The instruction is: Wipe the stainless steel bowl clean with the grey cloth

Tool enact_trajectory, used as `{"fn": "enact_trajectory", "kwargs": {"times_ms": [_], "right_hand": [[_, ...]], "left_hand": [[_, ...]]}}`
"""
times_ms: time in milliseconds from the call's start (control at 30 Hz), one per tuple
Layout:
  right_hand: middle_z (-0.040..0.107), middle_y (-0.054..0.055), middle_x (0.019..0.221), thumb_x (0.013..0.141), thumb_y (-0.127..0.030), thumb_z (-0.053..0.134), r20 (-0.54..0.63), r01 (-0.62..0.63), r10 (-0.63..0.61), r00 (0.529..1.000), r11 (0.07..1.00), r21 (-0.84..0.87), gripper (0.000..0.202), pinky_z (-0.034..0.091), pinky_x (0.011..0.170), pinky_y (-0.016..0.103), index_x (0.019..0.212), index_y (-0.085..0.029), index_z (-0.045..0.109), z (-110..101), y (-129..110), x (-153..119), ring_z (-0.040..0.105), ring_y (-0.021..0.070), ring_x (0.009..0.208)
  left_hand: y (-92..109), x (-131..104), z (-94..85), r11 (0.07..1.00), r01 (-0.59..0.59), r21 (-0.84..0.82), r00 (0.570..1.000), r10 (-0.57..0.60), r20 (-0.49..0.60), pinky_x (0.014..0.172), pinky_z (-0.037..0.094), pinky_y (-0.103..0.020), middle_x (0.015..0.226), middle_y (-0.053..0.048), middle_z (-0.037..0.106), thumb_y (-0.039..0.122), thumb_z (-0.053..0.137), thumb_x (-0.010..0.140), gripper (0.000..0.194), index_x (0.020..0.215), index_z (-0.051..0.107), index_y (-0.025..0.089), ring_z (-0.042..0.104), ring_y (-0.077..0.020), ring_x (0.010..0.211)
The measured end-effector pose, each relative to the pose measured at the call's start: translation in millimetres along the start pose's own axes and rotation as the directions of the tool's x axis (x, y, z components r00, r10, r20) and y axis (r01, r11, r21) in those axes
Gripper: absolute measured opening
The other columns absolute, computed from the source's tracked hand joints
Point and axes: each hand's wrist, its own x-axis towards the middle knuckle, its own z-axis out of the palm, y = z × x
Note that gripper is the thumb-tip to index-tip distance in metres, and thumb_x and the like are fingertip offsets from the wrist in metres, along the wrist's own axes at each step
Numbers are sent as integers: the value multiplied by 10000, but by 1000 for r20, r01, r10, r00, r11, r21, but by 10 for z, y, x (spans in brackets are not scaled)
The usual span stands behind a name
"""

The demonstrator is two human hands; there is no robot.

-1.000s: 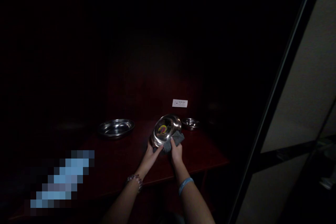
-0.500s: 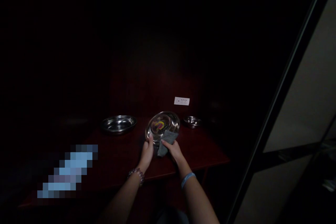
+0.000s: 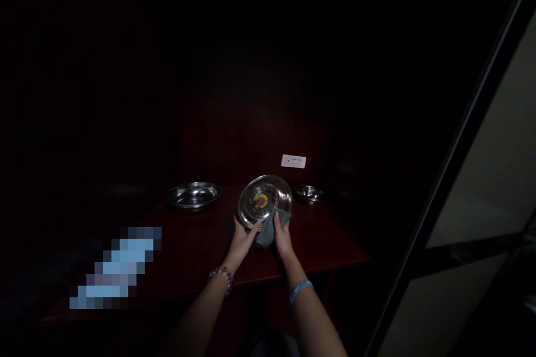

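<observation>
A round, shiny metal plate [image 3: 251,192] with a yellow and red sticker in its middle is held tilted up above the table. My left hand [image 3: 243,242] grips its lower left rim, thumb on the face and fingers behind. At the lower right rim my right hand [image 3: 283,237] pinches a grey cloth [image 3: 268,230] against the plate, thumb in front. The cloth covers part of the rim and hangs below it. Most fingers of both hands are hidden behind the plate and cloth.
On the dark red table [image 3: 326,240] sit a larger metal dish [image 3: 195,196] at left and a small metal bowl [image 3: 310,194] at right. A white socket [image 3: 293,161] is on the back wall. A pixelated bright patch [image 3: 121,262] lies at left; a framed panel [image 3: 473,178] slants at right.
The plate has turned somewhat, facing me more. My left thumb has shifted right along the lower rim, towards the cloth. My right thumb now points upward on the cloth.
</observation>
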Motion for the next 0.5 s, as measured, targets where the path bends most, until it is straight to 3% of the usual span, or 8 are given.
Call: {"fn": "enact_trajectory", "kwargs": {"times_ms": [100,300,500], "right_hand": [[601,96,1365,798,-484,687,21,9,-9,1000,1000,4,703,437,1074,358,1395,-197,450,-12,18,10,606,196,1211],[680,89,1248,744,-403,750,65,-14,15,998,1000,-13,588,490,1021,364,1261,-182,576,-1,25,-28,658,224,1121],[723,84,1156,705,-371,779,48,-29,29,998,1000,-1,518,526,963,354,1159,-164,641,40,-59,-70,690,228,1044]], "left_hand": [[-62,6,-1,999,30,42,999,-31,24,1154,315,-424,1458,-188,489,419,649,807,819,1474,253,156,460,-254,1365],[-151,50,-5,1000,-26,10,999,26,38,1186,235,-390,1494,-160,456,388,598,839,636,1401,396,170,413,-232,1396],[-131,47,9,1000,-25,7,998,25,59,1182,245,-386,1430,-138,536,322,613,815,593,1368,457,173,443,-220,1370]]}}
